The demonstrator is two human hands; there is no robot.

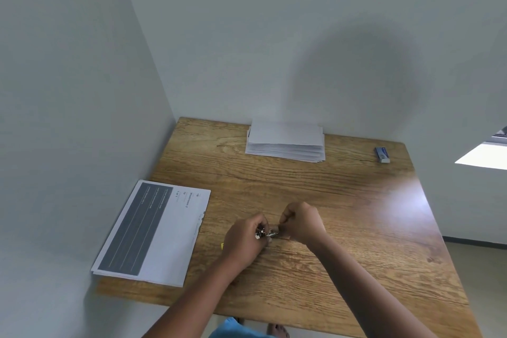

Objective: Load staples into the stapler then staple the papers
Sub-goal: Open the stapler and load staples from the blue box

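A small metal stapler [266,233] sits low over the middle of the wooden table [343,200], mostly hidden by my hands. My left hand [244,239] is closed around its left end. My right hand [300,221] pinches at its right end, fingers curled; whether a staple strip is between them I cannot tell. A small blue staple box [382,154] lies at the table's far right. Printed papers [153,230] with a dark grey block lie at the left edge. A tall stack of white papers [285,141] rests against the back wall.
Walls close off the table at the left and back. A tiny yellow bit [222,246] shows beside my left hand. Blue clothing and a bare foot [278,331] appear below the near table edge.
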